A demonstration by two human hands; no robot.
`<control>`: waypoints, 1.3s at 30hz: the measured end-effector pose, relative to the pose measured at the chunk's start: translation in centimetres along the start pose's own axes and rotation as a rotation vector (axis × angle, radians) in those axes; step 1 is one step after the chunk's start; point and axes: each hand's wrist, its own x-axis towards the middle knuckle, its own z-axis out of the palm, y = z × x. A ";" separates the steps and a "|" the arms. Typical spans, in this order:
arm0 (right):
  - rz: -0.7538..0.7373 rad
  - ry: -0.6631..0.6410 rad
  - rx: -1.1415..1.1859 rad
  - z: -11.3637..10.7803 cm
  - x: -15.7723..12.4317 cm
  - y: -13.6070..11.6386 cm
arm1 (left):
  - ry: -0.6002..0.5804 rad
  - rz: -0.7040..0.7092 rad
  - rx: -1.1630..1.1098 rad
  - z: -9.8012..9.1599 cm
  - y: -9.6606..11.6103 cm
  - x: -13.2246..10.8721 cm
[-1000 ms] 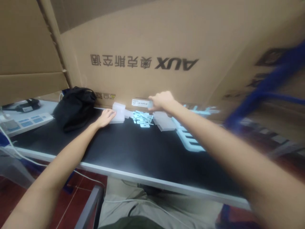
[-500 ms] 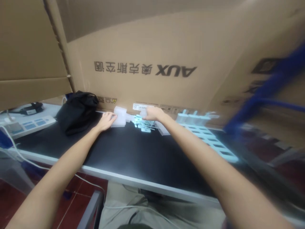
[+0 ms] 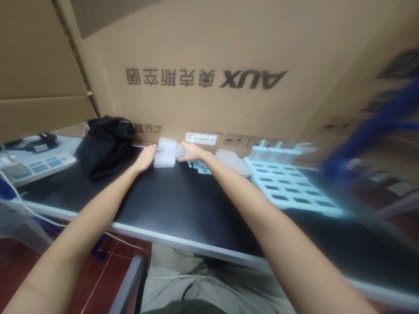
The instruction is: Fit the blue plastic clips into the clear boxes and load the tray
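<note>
On the black table, my left hand [image 3: 146, 158] rests with outstretched fingers against the left side of some stacked frosted plastic pieces [image 3: 165, 153]. My right hand [image 3: 191, 151] pinches a small frosted plastic piece [image 3: 179, 151] at the right side of that stack, close to or touching it. Just below my right hand lies a pile of light-blue flat plastic sticks [image 3: 202, 167], partly covered by the hand and forearm. More frosted pieces [image 3: 231, 161] lie beyond my right forearm. The exact shape of the pinched piece is blurred.
A light-blue slotted rack [image 3: 291, 185] lies on the right, with upright handled pieces [image 3: 275, 153] at its back edge. A black bag [image 3: 104, 148] and a power strip [image 3: 49, 168] are at left. A large cardboard box [image 3: 203, 104] walls the table's back. A blue bar [image 3: 369, 126] slants at right.
My right hand has moved left, from above the blue sticks to the frosted stack, carrying the small frosted piece. My left hand stays by the stack. The camera view has shifted slightly.
</note>
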 end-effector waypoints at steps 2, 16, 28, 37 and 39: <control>-0.003 0.002 0.005 0.0 0.2 0.0 | -0.011 -0.016 -0.017 0.2 -0.1 0.1; -0.078 -0.003 -0.055 -2.3 1.3 -1.9 | 0.019 -0.174 -0.128 0.1 0.9 -0.2; -0.183 0.013 -0.139 -2.7 3.1 -3.6 | 0.014 -0.132 -0.133 0.1 0.4 -0.1; 0.034 0.118 0.201 -2.5 0.8 -3.4 | 0.049 -0.044 -0.214 0.3 0.1 0.1; 0.060 0.122 0.251 -2.1 -0.1 -3.4 | 0.059 -0.012 -0.210 0.4 -0.3 0.3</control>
